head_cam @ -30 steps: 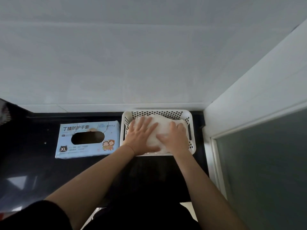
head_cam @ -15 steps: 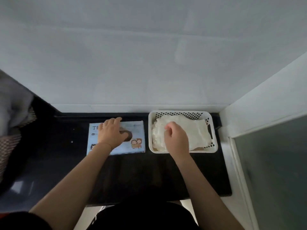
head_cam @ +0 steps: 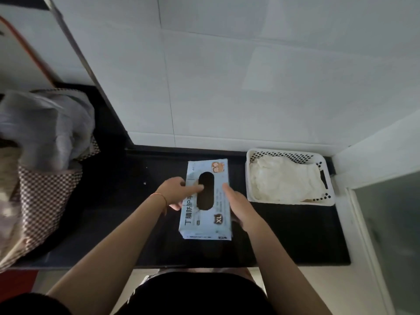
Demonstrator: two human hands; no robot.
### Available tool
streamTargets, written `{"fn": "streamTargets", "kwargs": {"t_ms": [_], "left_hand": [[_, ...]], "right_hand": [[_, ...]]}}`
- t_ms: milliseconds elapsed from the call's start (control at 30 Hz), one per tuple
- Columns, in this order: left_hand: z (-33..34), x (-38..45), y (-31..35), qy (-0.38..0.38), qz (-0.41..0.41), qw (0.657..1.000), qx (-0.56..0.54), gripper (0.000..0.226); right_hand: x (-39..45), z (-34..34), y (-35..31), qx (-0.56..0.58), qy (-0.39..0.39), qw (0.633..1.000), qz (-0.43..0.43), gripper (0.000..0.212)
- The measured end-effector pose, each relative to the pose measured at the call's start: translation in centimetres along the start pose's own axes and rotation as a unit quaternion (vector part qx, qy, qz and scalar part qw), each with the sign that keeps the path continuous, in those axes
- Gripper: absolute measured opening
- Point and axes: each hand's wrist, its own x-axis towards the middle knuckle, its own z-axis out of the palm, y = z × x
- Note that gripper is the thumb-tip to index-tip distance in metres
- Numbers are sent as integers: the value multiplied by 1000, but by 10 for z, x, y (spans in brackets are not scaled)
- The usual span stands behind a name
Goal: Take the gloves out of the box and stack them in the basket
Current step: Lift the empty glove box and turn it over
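Note:
The light blue glove box [head_cam: 216, 214] is turned lengthwise, its dark oval opening facing up, over the black counter [head_cam: 295, 235]. My left hand [head_cam: 176, 192] grips its left side, with a finger reaching onto the top at the opening's edge. My right hand [head_cam: 237, 204] holds the right side, thumb along the top edge. A pile of white gloves [head_cam: 284, 180] lies in the white perforated basket [head_cam: 250, 155] at the counter's far right. No glove shows in the box opening.
A white tiled wall rises behind the counter. A checked bag stuffed with grey plastic [head_cam: 45, 155] stands at the left. A white wall and a glass panel [head_cam: 391, 223] close off the right side.
My right hand left the gloves in the basket and came over to the box. Both hands took hold of the box and turned it from crosswise to lengthwise.

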Motion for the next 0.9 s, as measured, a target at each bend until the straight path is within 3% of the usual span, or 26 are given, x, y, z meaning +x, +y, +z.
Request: {"fn": "streamTargets", "kwargs": {"t_ms": [100, 200, 333, 500, 600, 700, 800, 900], "left_hand": [[-12, -9, 3, -58, -10, 991, -117, 47], [-22, -19, 6, -103, -10, 985, -141, 47], [-22, -24, 10, -105, 5, 983, -147, 44], [-21, -26, 12, -59, 91, 967, -231, 33], [-25, -24, 8, -62, 193, 938, -281, 55], [-24, -23, 11, -82, 252, 920, -290, 59], [-21, -10, 4, -80, 246, 919, -298, 72], [-13, -2, -6, -18, 186, 931, -313, 85]], "right_hand": [[-14, -10, -4, 90, -37, 995, 5, 48], [-22, -18, -10, 129, -46, 990, 23, 44], [-29, -22, -14, 118, -37, 992, 3, 46], [-30, -31, -5, -11, -43, 996, -74, 39], [-35, -34, -1, -38, -47, 988, -144, 38], [-39, -35, -2, 0, -18, 978, -206, 44], [-42, -37, -4, 27, 8, 968, -251, 47], [-45, -38, -4, 73, 11, 959, -275, 50]]}}
